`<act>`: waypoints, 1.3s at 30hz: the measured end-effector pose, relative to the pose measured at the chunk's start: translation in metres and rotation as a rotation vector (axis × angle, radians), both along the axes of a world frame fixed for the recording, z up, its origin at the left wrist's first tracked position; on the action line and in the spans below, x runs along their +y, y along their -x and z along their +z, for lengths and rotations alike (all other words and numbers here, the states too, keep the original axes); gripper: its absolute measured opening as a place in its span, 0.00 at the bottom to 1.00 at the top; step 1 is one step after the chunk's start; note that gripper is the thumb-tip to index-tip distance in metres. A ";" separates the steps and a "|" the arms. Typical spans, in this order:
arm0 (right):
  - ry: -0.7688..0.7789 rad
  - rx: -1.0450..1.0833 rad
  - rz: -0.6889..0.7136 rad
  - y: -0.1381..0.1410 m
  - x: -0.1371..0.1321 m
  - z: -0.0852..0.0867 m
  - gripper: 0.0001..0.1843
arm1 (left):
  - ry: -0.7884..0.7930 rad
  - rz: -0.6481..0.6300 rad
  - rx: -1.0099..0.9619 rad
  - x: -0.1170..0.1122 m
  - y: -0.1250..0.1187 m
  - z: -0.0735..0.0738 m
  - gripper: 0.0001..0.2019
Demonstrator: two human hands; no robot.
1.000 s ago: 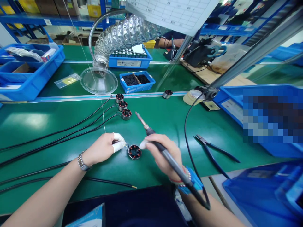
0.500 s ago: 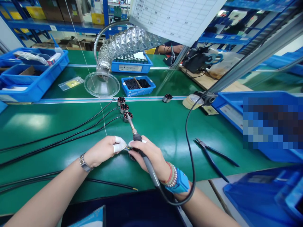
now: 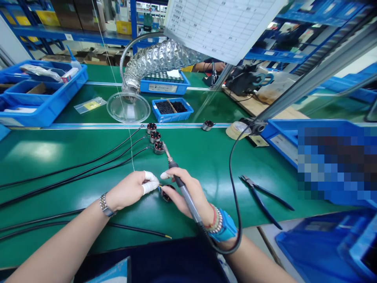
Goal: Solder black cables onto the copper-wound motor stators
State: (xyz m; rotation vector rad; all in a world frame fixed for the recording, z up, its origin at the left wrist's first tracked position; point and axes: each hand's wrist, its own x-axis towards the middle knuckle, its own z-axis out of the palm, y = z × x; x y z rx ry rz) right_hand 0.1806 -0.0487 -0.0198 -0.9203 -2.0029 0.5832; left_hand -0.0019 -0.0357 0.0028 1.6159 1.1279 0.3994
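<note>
The soldering iron (image 3: 185,193) is grey, the wrist strap (image 3: 225,226) blue.

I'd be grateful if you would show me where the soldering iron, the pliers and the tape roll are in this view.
Soldering iron (image 3: 185,193): head view, on its dark grip.
Pliers (image 3: 247,182): head view, on the pivot.
Tape roll (image 3: 232,132): head view, on the tape's outer band.

An electronics assembly workshop is on view here, shown by a long green matted workbench (image 3: 200,165), a slim grey soldering iron (image 3: 185,194), a silver foil fume duct (image 3: 159,55), compartmented blue plastic parts trays (image 3: 29,118) and blue steel storage racks (image 3: 73,36).
</note>
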 end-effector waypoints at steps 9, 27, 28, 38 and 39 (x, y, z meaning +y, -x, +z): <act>-0.042 0.003 0.030 0.002 0.003 -0.001 0.14 | 0.038 -0.024 -0.008 0.001 0.003 -0.002 0.12; -0.109 -0.046 0.126 0.000 0.003 -0.007 0.16 | 0.085 0.094 -0.015 -0.002 -0.004 -0.002 0.15; -0.109 -0.040 0.115 0.001 0.002 -0.007 0.16 | 0.089 0.102 -0.027 -0.002 -0.005 -0.002 0.14; 0.034 0.103 -0.006 0.005 0.005 -0.016 0.15 | 0.098 0.128 -0.067 -0.001 -0.004 -0.007 0.13; 0.058 0.128 -0.024 0.005 0.005 -0.017 0.16 | 0.104 0.140 -0.069 0.000 -0.004 -0.008 0.13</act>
